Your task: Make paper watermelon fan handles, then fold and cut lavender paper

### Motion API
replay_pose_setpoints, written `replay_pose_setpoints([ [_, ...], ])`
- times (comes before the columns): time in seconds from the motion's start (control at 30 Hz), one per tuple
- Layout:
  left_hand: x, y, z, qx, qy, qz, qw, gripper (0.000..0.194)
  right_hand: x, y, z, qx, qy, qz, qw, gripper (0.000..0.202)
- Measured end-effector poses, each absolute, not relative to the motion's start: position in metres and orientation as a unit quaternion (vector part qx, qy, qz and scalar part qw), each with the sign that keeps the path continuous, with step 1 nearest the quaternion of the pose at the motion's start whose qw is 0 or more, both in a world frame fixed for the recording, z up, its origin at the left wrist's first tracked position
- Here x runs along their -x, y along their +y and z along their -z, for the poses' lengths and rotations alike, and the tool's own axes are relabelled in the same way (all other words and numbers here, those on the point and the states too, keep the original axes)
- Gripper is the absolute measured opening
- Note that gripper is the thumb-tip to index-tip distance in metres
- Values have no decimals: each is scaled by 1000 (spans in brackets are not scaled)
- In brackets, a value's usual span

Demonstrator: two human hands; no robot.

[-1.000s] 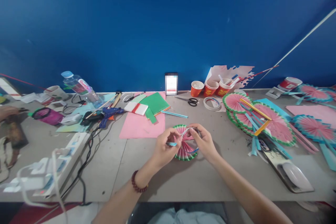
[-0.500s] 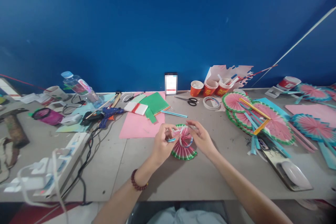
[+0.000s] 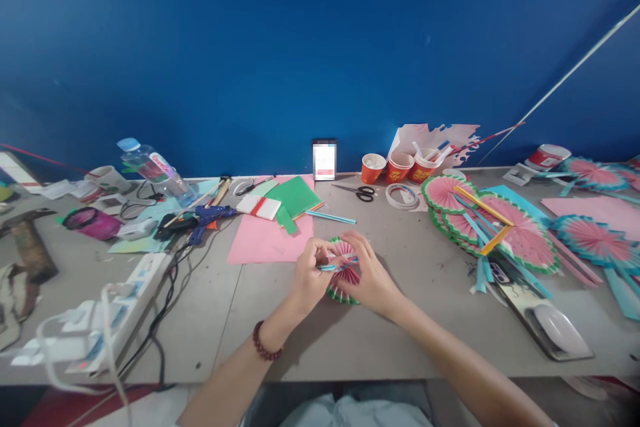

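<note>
- Grey tabletop point(image 3: 435, 347) lies bare between the front edge and both forearms; the person's lap below that edge is cut off by the frame.
- Beside a beaded bracelet, the left hand point(image 3: 310, 275) has its fingers drawn narrow, holding a blue strip point(image 3: 327, 268).
- The right hand point(image 3: 374, 278) curves with thumb and fingers apart; whether it grips the pale band there cannot be told.
- The pleated pink fan point(image 3: 343, 292), green-rimmed, lies between the hands, its centre and right side largely hidden by fingers and strips.
- To the right, open table separates the right forearm from a phone and a white mouse point(image 3: 563, 330); to the left, a power strip point(image 3: 125, 310) and cords crowd the space.
- A hammer point(image 3: 31, 247) reaches the far-left edge, partly out of frame.
- Beyond the hands are a pink sheet point(image 3: 270, 247), a blue glue gun point(image 3: 207, 217) and stacked fans point(image 3: 525, 233), overlapping so that their number is unclear.
- Black scissors point(image 3: 364, 194) lie before three red cups.
- Against the blue wall point(image 3: 320, 47), the small upright screen point(image 3: 325, 161) is blurred beyond reading.
</note>
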State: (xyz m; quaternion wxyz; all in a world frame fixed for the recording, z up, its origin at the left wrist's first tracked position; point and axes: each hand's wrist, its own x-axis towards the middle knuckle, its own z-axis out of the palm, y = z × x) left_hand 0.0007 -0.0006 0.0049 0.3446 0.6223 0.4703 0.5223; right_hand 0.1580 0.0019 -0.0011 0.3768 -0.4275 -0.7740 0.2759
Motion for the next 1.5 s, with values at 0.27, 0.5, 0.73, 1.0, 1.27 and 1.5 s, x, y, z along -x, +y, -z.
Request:
replay_pose_setpoints([
  [0.27,-2,-1,-16,-582,401,-576,411,34,-164,7,-1,424,-749,-221,459,29],
  [0.5,2,2,-25,-581,389,-563,440,22,-169,16,-7,422,-698,-351,460,38],
  [0.73,3,-4,-22,-604,382,-509,480,18,-163,16,1,457,-626,-416,476,29],
  [1.0,-1,3,-18,-575,385,-568,445,26,-156,1,-6,482,-628,-346,504,12],
  [1.27,-2,0,-15,-574,408,-572,420,31,-151,5,0,389,-580,-585,412,32],
  [1.5,0,0,-13,-639,433,-548,322,33,-153,3,-3,406,-619,-527,418,30],
])
